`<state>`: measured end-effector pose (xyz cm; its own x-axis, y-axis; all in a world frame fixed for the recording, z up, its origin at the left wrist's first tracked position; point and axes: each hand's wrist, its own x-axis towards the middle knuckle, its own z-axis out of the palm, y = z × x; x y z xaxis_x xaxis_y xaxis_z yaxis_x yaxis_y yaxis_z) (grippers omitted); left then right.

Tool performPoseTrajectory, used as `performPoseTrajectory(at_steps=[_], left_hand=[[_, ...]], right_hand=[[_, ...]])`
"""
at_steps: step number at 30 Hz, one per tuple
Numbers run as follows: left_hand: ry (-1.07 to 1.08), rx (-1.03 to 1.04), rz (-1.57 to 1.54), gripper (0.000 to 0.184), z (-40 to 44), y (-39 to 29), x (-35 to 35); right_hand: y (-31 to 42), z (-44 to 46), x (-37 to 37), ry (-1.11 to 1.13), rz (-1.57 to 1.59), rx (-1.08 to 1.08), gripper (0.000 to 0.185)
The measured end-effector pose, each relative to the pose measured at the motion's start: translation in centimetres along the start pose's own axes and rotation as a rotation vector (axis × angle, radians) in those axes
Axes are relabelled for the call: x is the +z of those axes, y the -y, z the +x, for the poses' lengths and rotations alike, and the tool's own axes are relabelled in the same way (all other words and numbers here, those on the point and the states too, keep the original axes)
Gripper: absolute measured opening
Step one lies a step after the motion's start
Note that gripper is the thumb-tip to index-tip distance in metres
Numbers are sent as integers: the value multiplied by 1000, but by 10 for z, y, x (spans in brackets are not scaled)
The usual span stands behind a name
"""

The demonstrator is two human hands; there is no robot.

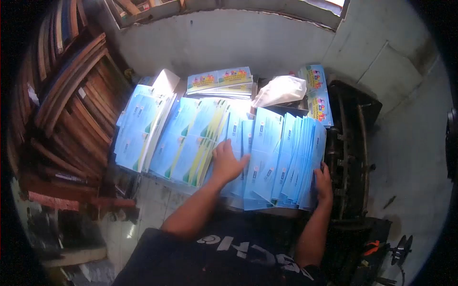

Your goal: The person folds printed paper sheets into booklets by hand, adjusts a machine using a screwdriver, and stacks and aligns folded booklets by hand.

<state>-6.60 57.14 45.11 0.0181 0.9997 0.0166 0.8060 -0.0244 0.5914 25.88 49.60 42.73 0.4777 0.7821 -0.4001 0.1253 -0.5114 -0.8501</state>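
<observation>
Fanned stacks of blue printed sheets (265,157) lie across the work surface in front of me. My left hand (227,162) rests on the sheets near the middle, thumb and fingers apart, between the green-edged sheets (193,143) and the fanned blue ones. At the right edge of the fanned stack, my right hand (323,183) touches the side of the sheets, its fingers spread and partly hidden behind the edge. Another blue stack (138,131) lies at the far left.
Behind the stacks are a pile of colourful printed sheets (219,81), crumpled white paper (281,90) and more colourful sheets (316,95). Dark machinery (350,152) stands on the right. Wooden boards (76,105) fill racks on the left. A wall (214,43) is behind.
</observation>
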Motion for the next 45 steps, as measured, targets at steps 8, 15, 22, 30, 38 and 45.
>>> performPoseTrajectory(at_steps=[8, 15, 22, 30, 38, 45], left_hand=[[258, -261, -609, 68, 33, -21, -7], [752, -333, -934, 57, 44, -43, -2], [888, -433, -1342, 78, 26, -69, 48], [918, -439, -1630, 81, 27, -34, 71], [610, -338, -1624, 75, 47, 71, -38], [521, -260, -1643, 80, 53, 98, -115]], right_hand=[[-20, 16, -2, 35, 60, -66, 68], [-26, 27, 2, 12, 142, -77, 64], [-50, 55, -15, 14, 99, -188, 54], [2, -2, 29, -31, -101, -194, 57], [64, -55, 168, 171, -403, -272, 63], [50, -55, 256, 402, -269, -339, 65]])
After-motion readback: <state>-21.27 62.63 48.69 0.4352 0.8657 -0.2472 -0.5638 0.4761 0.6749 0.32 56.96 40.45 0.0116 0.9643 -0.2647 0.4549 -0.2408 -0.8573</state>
